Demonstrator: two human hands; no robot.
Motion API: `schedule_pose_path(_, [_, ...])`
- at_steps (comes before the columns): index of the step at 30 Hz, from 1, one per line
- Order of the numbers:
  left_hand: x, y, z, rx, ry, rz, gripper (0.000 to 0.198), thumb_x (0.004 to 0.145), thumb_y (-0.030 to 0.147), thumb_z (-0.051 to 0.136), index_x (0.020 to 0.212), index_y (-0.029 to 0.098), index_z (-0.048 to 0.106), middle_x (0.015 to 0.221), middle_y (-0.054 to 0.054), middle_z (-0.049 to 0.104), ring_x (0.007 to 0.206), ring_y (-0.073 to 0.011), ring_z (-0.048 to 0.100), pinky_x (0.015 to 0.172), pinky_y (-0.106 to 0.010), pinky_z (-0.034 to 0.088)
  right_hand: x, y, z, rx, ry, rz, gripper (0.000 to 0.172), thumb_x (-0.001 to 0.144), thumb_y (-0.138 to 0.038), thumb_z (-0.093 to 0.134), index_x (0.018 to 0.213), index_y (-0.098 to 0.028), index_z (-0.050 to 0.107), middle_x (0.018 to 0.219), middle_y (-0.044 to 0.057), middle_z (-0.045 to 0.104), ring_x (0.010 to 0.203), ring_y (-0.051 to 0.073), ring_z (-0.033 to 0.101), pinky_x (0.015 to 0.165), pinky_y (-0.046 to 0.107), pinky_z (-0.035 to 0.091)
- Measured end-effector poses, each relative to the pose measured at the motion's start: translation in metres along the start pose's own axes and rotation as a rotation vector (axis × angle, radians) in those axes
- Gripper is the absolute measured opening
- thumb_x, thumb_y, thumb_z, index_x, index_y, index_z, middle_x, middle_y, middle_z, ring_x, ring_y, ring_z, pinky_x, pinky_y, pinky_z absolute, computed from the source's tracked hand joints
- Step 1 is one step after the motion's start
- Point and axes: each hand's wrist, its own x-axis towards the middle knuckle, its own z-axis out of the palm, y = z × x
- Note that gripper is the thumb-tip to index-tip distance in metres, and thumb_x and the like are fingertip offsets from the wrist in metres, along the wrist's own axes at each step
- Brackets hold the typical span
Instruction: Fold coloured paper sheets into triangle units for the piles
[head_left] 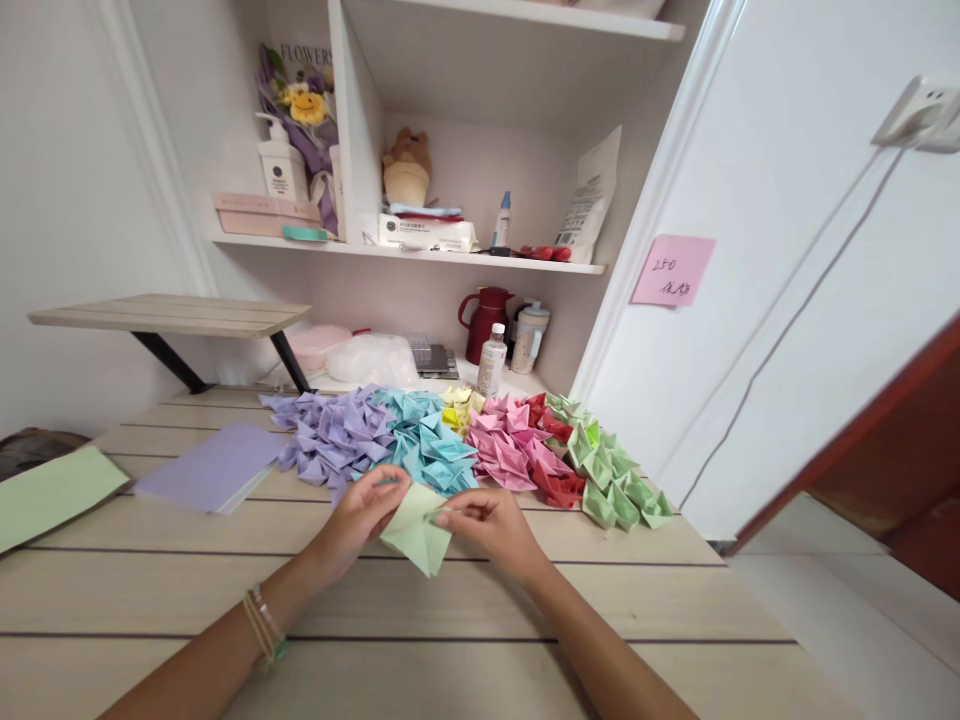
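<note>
A partly folded sheet of light green paper (418,535) is held up over the table, its lower corner pointing down. My left hand (373,510) is closed on its left upper edge, fingers curled behind it. My right hand (486,520) pinches its right side between thumb and fingers. Just beyond my hands lies a heap of folded paper boats, with purple ones (334,435) at the left, blue ones (431,445), pink ones (510,450), red ones (559,487) and green ones (615,480) at the right.
A stack of purple paper (214,465) and green paper (56,495) lie on the slatted table (420,680) at left. A small raised stand (172,315) is behind them. A bottle (492,360) and red jug (486,322) stand at the back, under the shelf (420,255).
</note>
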Motion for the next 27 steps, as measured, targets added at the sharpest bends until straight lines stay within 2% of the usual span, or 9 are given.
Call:
schedule_pose_path(3, [0.003, -0.004, -0.003, 0.068, -0.055, 0.043, 0.027, 0.061, 0.028, 0.074, 0.081, 0.015, 0.060, 0.075, -0.003, 0.068, 0.066, -0.0139, 0.062, 0.059, -0.021, 0.046, 0.003, 0.004, 0.001, -0.022, 0.180, -0.020, 0.025, 0.064, -0.037, 0.070, 0.065, -0.013, 0.066, 0.059, 0.002, 0.062, 0.051, 0.011, 0.052, 0.047, 0.021, 0.038])
schedule_pose_path(6, [0.006, -0.009, -0.006, 0.152, -0.010, 0.054, 0.026, 0.055, 0.022, 0.078, 0.074, 0.014, 0.061, 0.076, -0.004, 0.069, 0.070, -0.0159, 0.063, 0.066, -0.025, 0.048, 0.005, 0.006, 0.002, 0.035, 0.251, -0.035, 0.027, 0.063, -0.038, 0.070, 0.074, -0.015, 0.060, 0.057, 0.000, 0.059, 0.050, 0.011, 0.050, 0.045, 0.020, 0.038])
schedule_pose_path(10, [0.009, -0.010, -0.006, 0.129, 0.114, 0.122, 0.023, 0.058, 0.023, 0.076, 0.072, 0.015, 0.059, 0.072, -0.003, 0.069, 0.069, -0.0165, 0.065, 0.067, -0.027, 0.050, 0.006, 0.004, 0.001, 0.188, 0.206, -0.057, 0.030, 0.067, -0.039, 0.068, 0.082, -0.020, 0.049, 0.058, -0.003, 0.056, 0.053, 0.012, 0.053, 0.049, 0.022, 0.043])
schedule_pose_path(13, [0.008, -0.008, -0.006, 0.123, 0.175, 0.178, 0.020, 0.059, 0.023, 0.075, 0.069, 0.016, 0.060, 0.078, -0.003, 0.071, 0.076, -0.0175, 0.065, 0.073, -0.028, 0.050, 0.005, 0.003, 0.001, 0.123, 0.167, -0.107, 0.024, 0.071, -0.040, 0.063, 0.078, -0.018, 0.055, 0.063, -0.001, 0.057, 0.059, 0.012, 0.054, 0.054, 0.023, 0.045])
schedule_pose_path(17, [0.006, -0.009, -0.005, 0.175, 0.118, 0.125, 0.035, 0.055, 0.023, 0.077, 0.087, 0.014, 0.065, 0.091, -0.008, 0.071, 0.086, -0.0229, 0.065, 0.078, -0.034, 0.050, 0.004, 0.005, 0.000, -0.040, 0.109, -0.086, 0.031, 0.068, -0.033, 0.067, 0.094, -0.017, 0.063, 0.064, -0.001, 0.058, 0.054, 0.011, 0.051, 0.051, 0.022, 0.043])
schedule_pose_path(19, [0.004, -0.009, -0.003, 0.205, 0.068, 0.139, 0.045, 0.053, 0.021, 0.078, 0.095, 0.013, 0.063, 0.096, -0.010, 0.069, 0.089, -0.0247, 0.064, 0.078, -0.036, 0.051, 0.003, 0.004, -0.001, -0.135, 0.129, -0.116, 0.036, 0.066, -0.028, 0.069, 0.101, -0.018, 0.063, 0.070, 0.001, 0.061, 0.056, 0.011, 0.052, 0.054, 0.023, 0.044])
schedule_pose_path(22, [0.000, -0.007, 0.001, 0.348, 0.093, 0.226, 0.042, 0.056, 0.023, 0.076, 0.095, 0.015, 0.064, 0.093, -0.009, 0.069, 0.086, -0.0232, 0.063, 0.075, -0.033, 0.051, 0.001, 0.002, -0.002, -0.377, 0.169, -0.258, 0.025, 0.070, -0.023, 0.065, 0.095, -0.020, 0.069, 0.077, 0.005, 0.065, 0.063, 0.015, 0.056, 0.059, 0.026, 0.045])
schedule_pose_path(25, [-0.002, -0.006, 0.002, 0.465, 0.151, 0.271, 0.029, 0.063, 0.028, 0.071, 0.089, 0.015, 0.066, 0.077, -0.004, 0.068, 0.068, -0.0175, 0.063, 0.062, -0.026, 0.051, 0.000, -0.001, -0.003, -0.482, 0.168, -0.361, 0.020, 0.075, -0.021, 0.060, 0.091, -0.023, 0.071, 0.074, 0.005, 0.067, 0.067, 0.018, 0.059, 0.061, 0.027, 0.045])
schedule_pose_path(27, [-0.002, -0.007, 0.001, 0.434, 0.138, 0.229, 0.028, 0.068, 0.030, 0.067, 0.091, 0.015, 0.065, 0.061, 0.000, 0.064, 0.052, -0.0133, 0.058, 0.050, -0.023, 0.047, -0.001, -0.002, -0.002, -0.461, 0.181, -0.389, 0.021, 0.077, -0.020, 0.058, 0.093, -0.024, 0.071, 0.075, 0.005, 0.069, 0.069, 0.018, 0.061, 0.062, 0.028, 0.046])
